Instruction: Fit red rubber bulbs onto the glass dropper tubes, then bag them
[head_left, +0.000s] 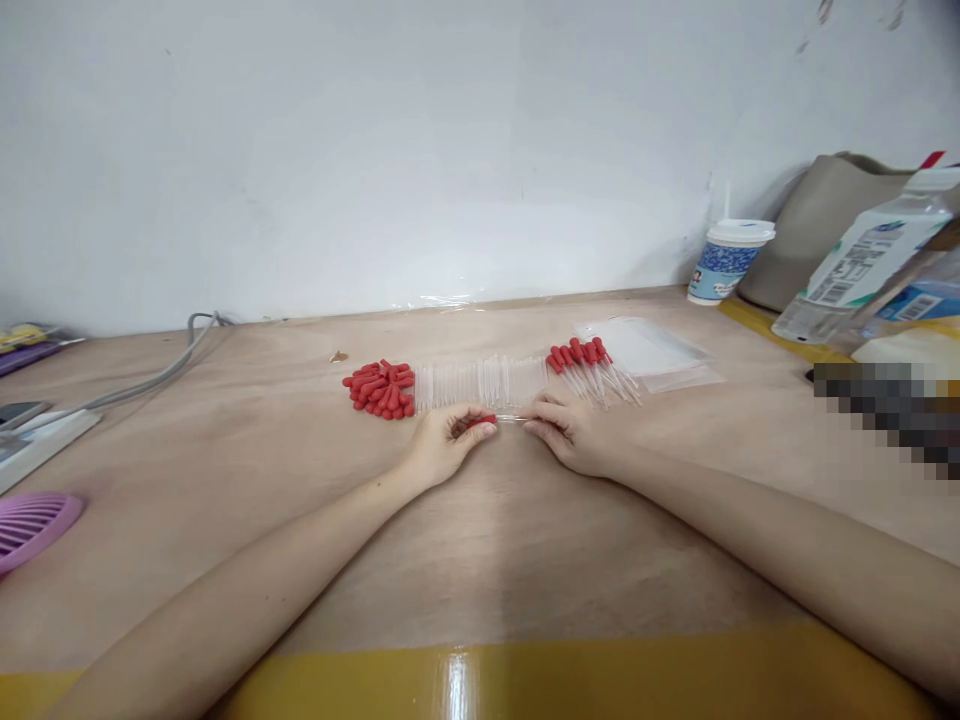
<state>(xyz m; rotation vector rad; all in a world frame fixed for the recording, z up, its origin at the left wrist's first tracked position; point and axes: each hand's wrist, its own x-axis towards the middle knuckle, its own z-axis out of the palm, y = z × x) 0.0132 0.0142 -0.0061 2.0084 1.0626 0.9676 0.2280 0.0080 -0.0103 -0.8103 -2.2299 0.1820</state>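
My left hand is closed round a red rubber bulb, whose open end points right. Pinched in my right hand is a clear glass dropper tube that reaches across to the bulb; whether it sits inside the bulb's mouth I cannot tell. Behind my left hand lies a heap of loose red rubber bulbs. A row of clear tubes lies side by side just beyond both hands. Past my right hand are several droppers with red bulbs fitted on their tubes.
Clear plastic bags lie behind the droppers. At the right stand a lidded paper cup, a grey-brown bin and a tilted plastic bottle. A grey cable and a pink slatted object are on the left.
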